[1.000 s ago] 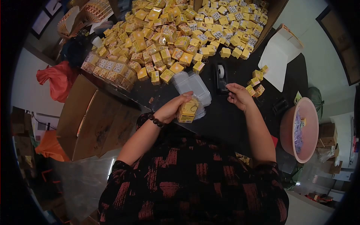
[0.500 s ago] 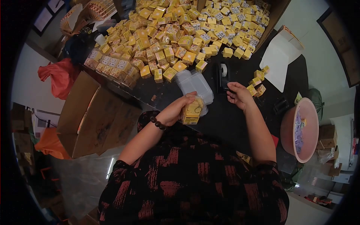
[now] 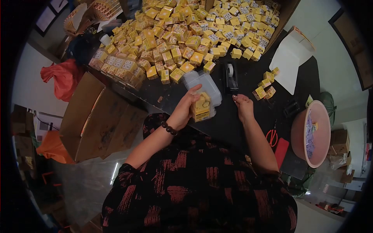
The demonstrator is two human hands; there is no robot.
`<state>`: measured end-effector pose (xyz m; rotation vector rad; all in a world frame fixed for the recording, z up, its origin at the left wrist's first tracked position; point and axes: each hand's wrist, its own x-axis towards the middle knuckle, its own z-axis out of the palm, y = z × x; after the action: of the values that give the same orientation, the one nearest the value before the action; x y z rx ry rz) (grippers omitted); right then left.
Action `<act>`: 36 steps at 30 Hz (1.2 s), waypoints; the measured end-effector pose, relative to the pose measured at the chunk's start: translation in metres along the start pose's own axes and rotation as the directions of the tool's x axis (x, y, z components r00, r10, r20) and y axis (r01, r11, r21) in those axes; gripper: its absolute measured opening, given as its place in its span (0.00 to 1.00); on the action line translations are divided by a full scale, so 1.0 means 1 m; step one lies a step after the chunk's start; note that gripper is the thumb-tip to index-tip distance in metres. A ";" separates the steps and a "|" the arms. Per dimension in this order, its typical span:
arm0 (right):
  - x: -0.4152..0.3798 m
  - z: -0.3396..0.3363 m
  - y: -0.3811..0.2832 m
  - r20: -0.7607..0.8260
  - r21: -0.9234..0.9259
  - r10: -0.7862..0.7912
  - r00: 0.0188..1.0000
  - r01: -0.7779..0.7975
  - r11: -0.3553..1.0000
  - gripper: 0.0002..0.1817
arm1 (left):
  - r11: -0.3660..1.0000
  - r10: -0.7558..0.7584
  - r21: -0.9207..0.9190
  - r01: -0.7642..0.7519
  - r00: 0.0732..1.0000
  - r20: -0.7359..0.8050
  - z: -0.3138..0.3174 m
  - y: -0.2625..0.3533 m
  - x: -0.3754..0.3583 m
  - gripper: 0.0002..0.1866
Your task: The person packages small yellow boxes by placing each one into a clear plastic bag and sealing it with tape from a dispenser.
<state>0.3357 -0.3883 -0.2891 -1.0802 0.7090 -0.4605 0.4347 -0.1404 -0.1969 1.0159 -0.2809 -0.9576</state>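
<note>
My left hand (image 3: 184, 110) is closed around a small yellow printed box (image 3: 203, 105), holding it upright near the table's front edge. Beyond it lie clear plastic trays (image 3: 206, 86), partly covered by the box and my fingers. A black tape dispenser (image 3: 230, 79) with a pale roll stands to the right of the trays. Just in front of its cutting end, my right hand (image 3: 244, 106) is pinched, thumb against forefinger. A faint glint at the fingertips looks like the end of a strip of clear tape.
A big heap of yellow boxes (image 3: 171, 35) covers the back of the black table. Several loose boxes (image 3: 265, 83) lie at right, near a white sheet (image 3: 289, 60). Orange-handled scissors (image 3: 272, 138) and a pink basin (image 3: 311, 134) are at right; a cardboard box (image 3: 101, 120) stands left.
My right hand has drawn back from beside the dispenser to its front, fingers now pinched. My left hand and its box have moved slightly up. The scissors have come into view.
</note>
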 end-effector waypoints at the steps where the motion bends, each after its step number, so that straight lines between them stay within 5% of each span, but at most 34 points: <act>1: -0.002 -0.001 0.001 -0.005 -0.053 -0.001 1.000 0.001 0.999 0.09 | 1.000 -0.001 0.004 0.001 1.000 0.002 -0.001 0.000 -0.001 0.35; 3: -0.031 0.011 -0.017 0.023 -0.080 0.007 1.000 -0.005 0.997 0.07 | 0.955 0.254 0.162 -0.249 0.967 -0.010 -0.001 0.001 0.001 0.34; 5: -0.073 0.041 -0.047 0.038 -0.106 0.037 0.999 -0.033 0.994 0.05 | 0.902 0.313 0.320 -0.289 0.950 -0.024 0.007 0.010 -0.007 0.36; 7: -0.105 0.067 -0.067 0.440 0.012 -0.064 0.895 0.066 0.998 0.04 | 0.828 0.354 0.472 -0.303 0.935 -0.022 0.010 0.009 -0.012 0.38; 9: -0.114 0.079 -0.070 0.446 -0.026 0.010 0.895 0.002 1.000 0.05 | 0.604 0.526 0.646 -0.468 0.842 0.119 0.012 0.007 -0.008 0.41; 13: -0.114 0.082 -0.063 0.465 -0.123 0.121 0.877 -0.071 0.990 0.07 | 0.565 0.548 0.671 -0.480 0.826 0.129 0.019 0.010 -0.016 0.42; 14: -0.113 0.081 -0.060 0.467 -0.125 0.124 0.876 -0.073 0.989 0.07 | 0.627 0.521 0.633 -0.454 0.849 0.093 0.020 0.009 -0.018 0.39; 16: -0.111 0.077 -0.053 0.475 -0.402 -0.008 0.880 0.225 0.888 0.08 | 0.686 0.489 0.590 -0.425 0.870 0.057 0.022 0.006 -0.018 0.37; 17: -0.107 0.074 -0.047 0.473 -0.401 -0.008 0.881 0.224 0.888 0.08 | 0.855 0.335 0.402 -0.327 0.941 0.051 0.024 0.006 -0.017 0.35; 18: -0.104 0.072 -0.041 0.538 -0.440 -0.155 0.829 0.433 0.787 0.09 | 0.963 0.173 0.196 -0.186 0.982 0.082 0.025 0.004 -0.017 0.34; 19: -0.101 0.070 -0.039 0.610 -0.457 -0.281 0.741 0.618 0.639 0.09 | 0.963 0.172 0.195 -0.185 0.982 0.081 0.025 0.002 -0.016 0.34; 21: -0.088 0.070 -0.046 0.466 -0.461 -0.432 0.772 0.629 0.626 0.10 | 1.000 -0.014 -0.017 0.015 0.998 0.054 0.023 -0.004 -0.013 0.31; 24: -0.019 0.044 -0.048 0.102 -0.673 -0.669 0.736 0.546 0.499 0.07 | 0.999 -0.013 -0.035 0.015 0.998 0.063 0.017 -0.003 -0.009 0.28; 25: 0.002 0.032 -0.046 0.102 -0.673 -0.670 0.735 0.547 0.497 0.07 | 0.999 -0.011 -0.035 0.013 0.998 0.065 0.016 -0.003 -0.008 0.28; 26: 0.018 0.020 -0.044 0.145 -0.626 -0.399 0.905 0.397 0.671 0.05 | 0.999 -0.019 -0.048 0.021 0.999 0.050 0.015 -0.004 -0.007 0.29; 27: 0.024 0.017 -0.047 0.205 -0.587 -0.091 0.974 0.197 0.785 0.04 | 0.998 -0.025 -0.061 0.027 0.999 0.036 0.015 -0.003 -0.006 0.30; 28: 0.027 0.014 -0.049 0.208 -0.587 -0.092 0.974 0.199 0.784 0.04 | 0.998 -0.023 -0.061 0.025 0.999 0.036 0.014 -0.003 -0.006 0.30; 30: 0.029 0.011 -0.052 0.221 -0.143 0.227 0.948 -0.199 0.970 0.03 | 0.985 -0.062 -0.159 0.069 0.997 0.048 0.013 -0.002 -0.006 0.33; 34: 0.013 0.018 -0.050 0.233 0.123 0.230 0.945 -0.263 0.957 0.02 | 0.909 -0.096 -0.399 0.118 0.993 0.075 0.009 0.000 -0.008 0.37; 36: 0.003 0.023 -0.049 0.199 0.228 0.117 0.973 -0.162 0.960 0.03 | 0.804 -0.070 -0.569 0.174 0.977 0.201 0.005 -0.003 -0.009 0.34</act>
<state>0.3545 -0.3959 -0.2382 -0.8226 0.5457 -0.3116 0.4253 -0.1369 -0.1950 0.3825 -0.0460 -1.1575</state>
